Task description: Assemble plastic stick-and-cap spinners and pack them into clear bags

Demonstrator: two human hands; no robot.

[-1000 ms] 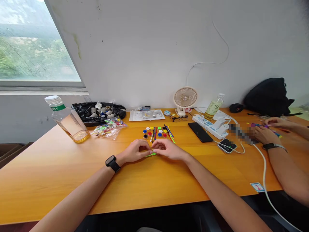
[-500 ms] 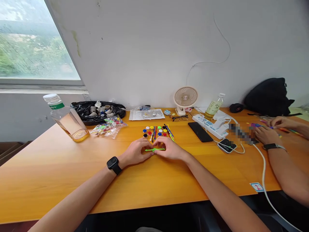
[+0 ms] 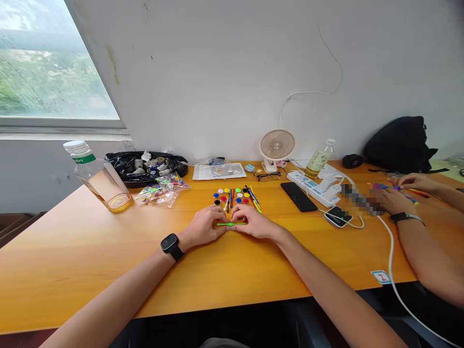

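A thin bright-green plastic arrow spinner lies crosswise between my two hands, just above or on the table; I cannot tell which. My left hand, with a black watch on its wrist, pinches it near the arrowhead end. From the other side, the fingers of my right hand are closed on its right half. Just beyond my fingertips are several round coloured discs in red, blue, yellow, green, white and black. Among them lie slim coloured arrow pieces, some partly hidden behind my right hand.
On the left stand a large bottle, a clear bag of coloured parts and a black plastic bag. Rightward are a small fan, phone, power strip and drink bottle. A co-worker's hands handle coloured pieces at far right.
The green arrow spinner has levelled slightly between my fingers; both hands keep their grip in nearly the same place. The whole view has shifted a little, and the co-worker's hands have moved slightly.
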